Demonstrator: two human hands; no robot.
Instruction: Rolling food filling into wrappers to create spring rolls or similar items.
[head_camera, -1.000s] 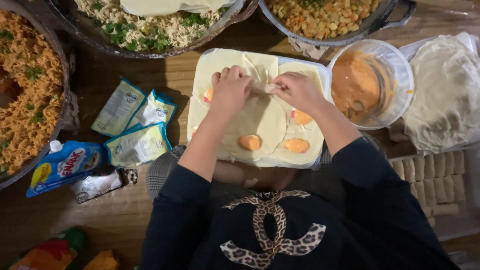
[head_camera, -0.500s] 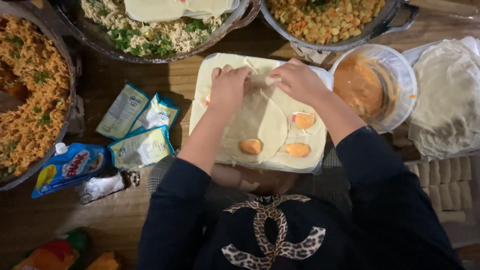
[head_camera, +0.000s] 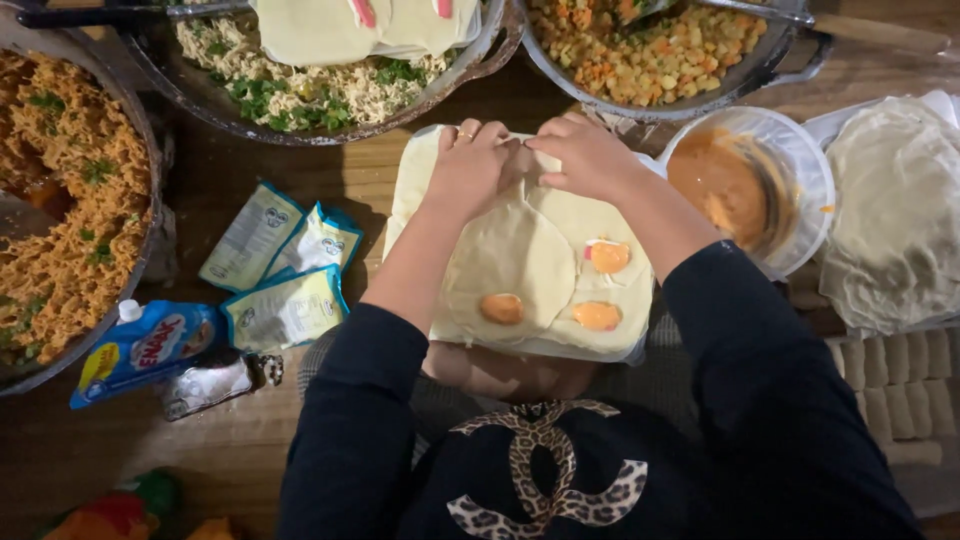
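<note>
Pale thin wrapper sheets (head_camera: 520, 260) lie on a white board (head_camera: 540, 345) on my lap, with three orange dabs of paste on them. My left hand (head_camera: 468, 165) and my right hand (head_camera: 585, 155) meet at the far edge of the sheets, fingertips pinching the top wrapper's edge there. My left hand wears a ring. Both dark sleeves reach forward over the board.
A clear bowl of orange paste (head_camera: 745, 185) stands right of the board. A stack of wrappers (head_camera: 890, 215) lies far right. Pans hold shredded filling with greens (head_camera: 320, 80), diced vegetables (head_camera: 650, 50) and orange noodles (head_camera: 60, 220). Seasoning sachets (head_camera: 285, 270) and a blue pouch (head_camera: 145, 345) lie left.
Both hands have moved from the middle of the wrapper up to its far edge and come together there. The view has shifted slightly.
</note>
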